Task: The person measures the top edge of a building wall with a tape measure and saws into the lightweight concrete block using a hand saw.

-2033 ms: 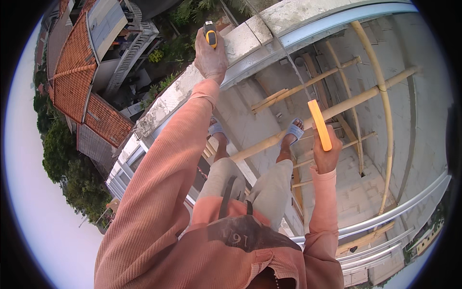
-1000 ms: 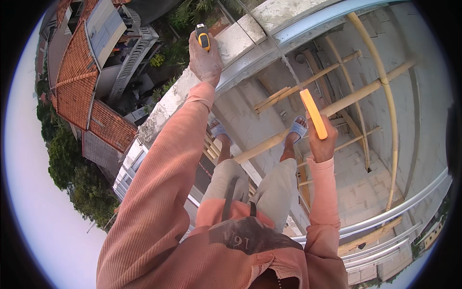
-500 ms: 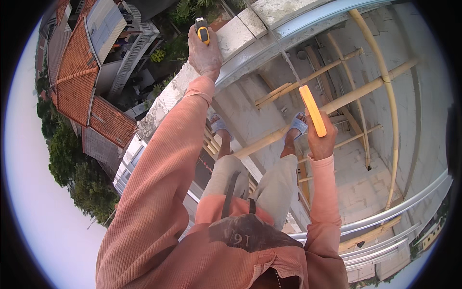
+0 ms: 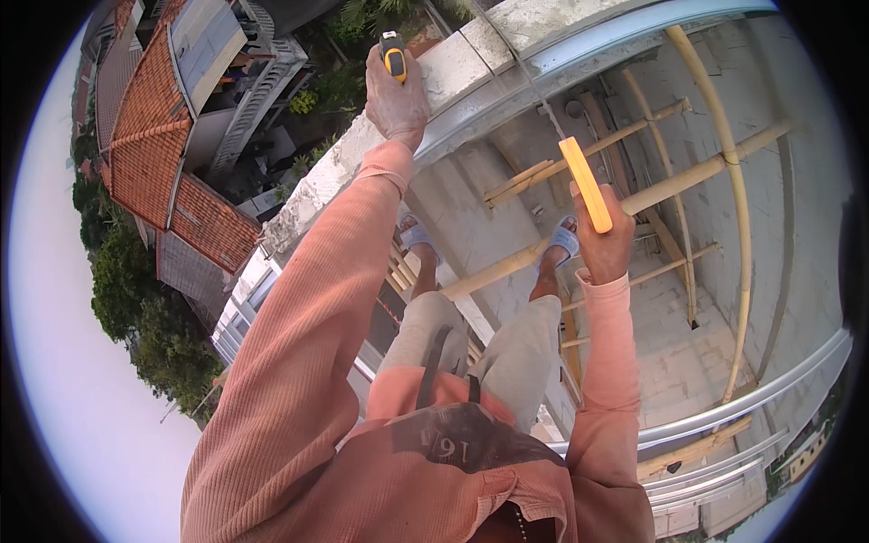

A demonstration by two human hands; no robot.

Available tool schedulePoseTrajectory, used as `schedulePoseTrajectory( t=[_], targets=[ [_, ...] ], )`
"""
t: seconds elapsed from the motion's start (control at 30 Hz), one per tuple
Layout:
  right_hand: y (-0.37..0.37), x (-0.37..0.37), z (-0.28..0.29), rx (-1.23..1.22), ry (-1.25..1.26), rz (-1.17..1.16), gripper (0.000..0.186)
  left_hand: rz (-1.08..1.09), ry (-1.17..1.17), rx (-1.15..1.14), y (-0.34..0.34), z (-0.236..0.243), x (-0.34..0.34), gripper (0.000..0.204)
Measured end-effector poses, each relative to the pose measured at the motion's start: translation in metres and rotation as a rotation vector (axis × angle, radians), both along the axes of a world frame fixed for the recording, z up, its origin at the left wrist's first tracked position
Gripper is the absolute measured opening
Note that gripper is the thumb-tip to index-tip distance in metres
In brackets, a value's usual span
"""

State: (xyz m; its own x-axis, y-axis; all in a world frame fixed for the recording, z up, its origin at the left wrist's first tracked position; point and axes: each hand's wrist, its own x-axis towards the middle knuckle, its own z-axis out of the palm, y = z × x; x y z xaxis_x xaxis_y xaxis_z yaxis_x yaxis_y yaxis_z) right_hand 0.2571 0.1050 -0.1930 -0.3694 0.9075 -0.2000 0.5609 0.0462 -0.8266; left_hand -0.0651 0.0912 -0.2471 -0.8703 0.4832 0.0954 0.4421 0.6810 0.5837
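My left hand (image 4: 396, 104) is closed around a black and yellow tape measure (image 4: 394, 59). It rests at the top of the pale block wall (image 4: 457, 68). My right hand (image 4: 605, 240) grips the yellow-orange handle of a hand saw (image 4: 587, 185). Its thin blade stretches away from the handle, over the blue-grey metal channel (image 4: 543, 68) and across the wall top. A dark narrow line crosses the blocks just left of the blade. Where the blade meets the block is hard to make out.
My sandalled feet stand high up, one by a bamboo pole (image 4: 498, 271). More bamboo scaffolding (image 4: 729, 136) spans the deep room on the right. Metal rails (image 4: 751, 407) curve along the lower right. Beyond the wall, the drop leads to tiled roofs (image 4: 149, 136) and trees.
My right hand has pushed the saw forward, away from my body, along the blade's line. My left hand keeps the tape measure on the wall; the view has shifted slightly.
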Motion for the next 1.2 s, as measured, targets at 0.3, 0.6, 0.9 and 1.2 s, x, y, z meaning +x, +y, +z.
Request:
schedulePoseTrajectory(
  t=[0.3,0.6,0.9,1.2],
  targets=[
    [-0.025,0.075,-0.014,0.083,-0.08,0.077,0.009,-0.005,0.032,0.026,0.006,-0.005,0.01,0.053],
    [-0.068,0.118,-0.009,0.133,-0.121,0.03,0.009,-0.008,0.052,0.037,-0.002,-0.001,0.002,0.052],
    [0.01,0.014,-0.01,-0.049,-0.062,0.016,0.009,-0.027,0.067,0.04,-0.001,-0.008,0.008,0.056],
    [-0.092,0.175,0.016,0.02,-0.239,0.05,0.011,-0.021,0.013,0.06,0.003,-0.002,0.008,0.052]
  ],
)
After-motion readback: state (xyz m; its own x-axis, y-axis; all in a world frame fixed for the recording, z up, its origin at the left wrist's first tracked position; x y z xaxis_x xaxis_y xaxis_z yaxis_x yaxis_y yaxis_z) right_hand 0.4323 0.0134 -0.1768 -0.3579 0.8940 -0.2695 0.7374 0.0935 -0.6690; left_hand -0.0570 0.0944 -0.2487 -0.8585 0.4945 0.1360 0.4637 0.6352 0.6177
